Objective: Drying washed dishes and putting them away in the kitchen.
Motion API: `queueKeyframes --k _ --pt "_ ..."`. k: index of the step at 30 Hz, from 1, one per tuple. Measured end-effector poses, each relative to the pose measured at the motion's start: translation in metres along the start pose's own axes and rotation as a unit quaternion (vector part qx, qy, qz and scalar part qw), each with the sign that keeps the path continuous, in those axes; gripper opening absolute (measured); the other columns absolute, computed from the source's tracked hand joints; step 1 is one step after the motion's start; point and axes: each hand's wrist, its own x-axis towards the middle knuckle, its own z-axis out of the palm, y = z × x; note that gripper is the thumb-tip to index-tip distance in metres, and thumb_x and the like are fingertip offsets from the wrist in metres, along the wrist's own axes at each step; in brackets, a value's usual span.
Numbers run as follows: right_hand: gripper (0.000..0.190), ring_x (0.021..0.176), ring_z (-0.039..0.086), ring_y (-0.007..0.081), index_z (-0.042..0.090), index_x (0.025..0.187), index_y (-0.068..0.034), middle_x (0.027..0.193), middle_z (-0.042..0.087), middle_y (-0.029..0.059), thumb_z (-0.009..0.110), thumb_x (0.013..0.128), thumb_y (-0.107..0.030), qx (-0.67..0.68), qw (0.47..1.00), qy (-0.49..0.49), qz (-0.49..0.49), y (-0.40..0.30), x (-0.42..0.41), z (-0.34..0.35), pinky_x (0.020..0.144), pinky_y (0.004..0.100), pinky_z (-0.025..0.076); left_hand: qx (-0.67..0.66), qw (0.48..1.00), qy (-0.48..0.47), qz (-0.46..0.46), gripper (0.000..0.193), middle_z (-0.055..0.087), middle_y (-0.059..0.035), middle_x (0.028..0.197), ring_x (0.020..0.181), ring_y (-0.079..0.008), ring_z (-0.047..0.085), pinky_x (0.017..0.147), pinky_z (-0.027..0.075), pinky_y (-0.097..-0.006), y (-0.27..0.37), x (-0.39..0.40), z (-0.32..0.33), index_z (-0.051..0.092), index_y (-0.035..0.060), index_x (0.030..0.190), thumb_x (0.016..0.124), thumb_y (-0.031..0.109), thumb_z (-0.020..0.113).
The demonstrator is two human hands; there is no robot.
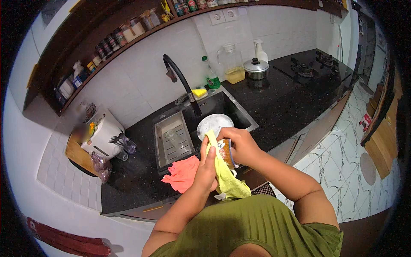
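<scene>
A patterned mug (227,151) with a white handle is held up in front of me, above the near edge of the counter. My left hand (207,170) presses a yellow-green cloth (226,178) against the mug's bottom side. From the other side, my right hand (240,144) grips the mug, its fingers partly out of sight behind it. Just beyond, a soapy white plate (216,123) lies in the sink (247,120). To the left of my hands, a coral-pink cloth (184,175) rests on the black counter.
A drainer insert (160,141) holding a clear glass (176,139) occupies the sink's left part. The black faucet (181,77) arches overhead. Behind stand a green dish-soap bottle (212,78), a pitcher (234,70) and a lidded pot (256,69). Glasses (127,143) and a white container (106,135) stand left.
</scene>
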Motion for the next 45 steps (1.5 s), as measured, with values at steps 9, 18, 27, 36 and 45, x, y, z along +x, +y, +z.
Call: queueKeyframes --k 9,18,27,36,45 --pt "0.055 0.108 0.043 0.0307 0.044 0.114 -0.005 0.11 0.048 0.016 0.065 0.068 -0.026 -0.063 0.992 -0.074 -0.082 -0.001 0.008 -0.001 0.09 0.036 0.034 -0.278 0.951 0.008 -0.132 0.049 0.054 -0.0106 0.106 0.097 -0.0256 0.053 0.086 0.043 -0.042 -0.006 0.001 -0.035 0.048 0.0102 0.11 0.086 0.049 0.031" --pt "0.076 0.109 0.043 0.0174 0.034 0.125 0.001 0.118 0.046 0.0131 0.072 0.068 -0.033 0.287 0.896 -0.225 0.253 0.057 -0.127 0.071 0.092 0.0297 0.034 -0.279 0.957 0.08 -0.03 0.051 0.056 -0.0101 0.1 0.091 -0.0242 0.055 0.081 0.045 -0.0401 0.02 0.008 -0.047 0.05 0.0095 0.107 0.084 0.051 0.032" --pt "0.022 0.074 0.058 0.0172 0.045 0.094 -0.003 0.085 0.056 0.0095 0.054 0.075 0.001 0.447 0.829 0.185 0.281 0.023 -0.048 -0.006 0.066 0.0298 0.05 -0.154 0.983 0.095 0.005 0.055 0.051 -0.0106 0.112 0.102 -0.0244 0.05 0.088 0.041 -0.0399 -0.024 0.013 -0.058 0.043 0.0073 0.117 0.087 0.05 0.025" --pt "0.067 0.12 0.035 0.0252 0.039 0.124 -0.007 0.131 0.033 0.0132 0.056 0.074 -0.047 -0.197 0.962 -0.126 -0.137 -0.021 -0.044 0.01 0.1 0.0522 0.015 -0.257 0.962 0.004 -0.092 0.046 0.051 -0.012 0.112 0.103 -0.0249 0.05 0.09 0.039 -0.0386 -0.009 0.006 -0.035 0.045 0.0071 0.114 0.089 0.042 0.029" --pt "0.047 0.099 0.05 0.0255 0.054 0.094 -0.002 0.096 0.053 0.0131 0.054 0.074 -0.044 -0.19 0.969 -0.09 -0.127 -0.009 -0.047 0.031 0.1 0.0503 0.019 -0.182 0.981 0.054 0.033 0.029 0.051 -0.0119 0.103 0.094 -0.0222 0.053 0.081 0.044 -0.0339 -0.031 0.003 -0.03 0.041 0.006 0.109 0.086 0.025 0.04"
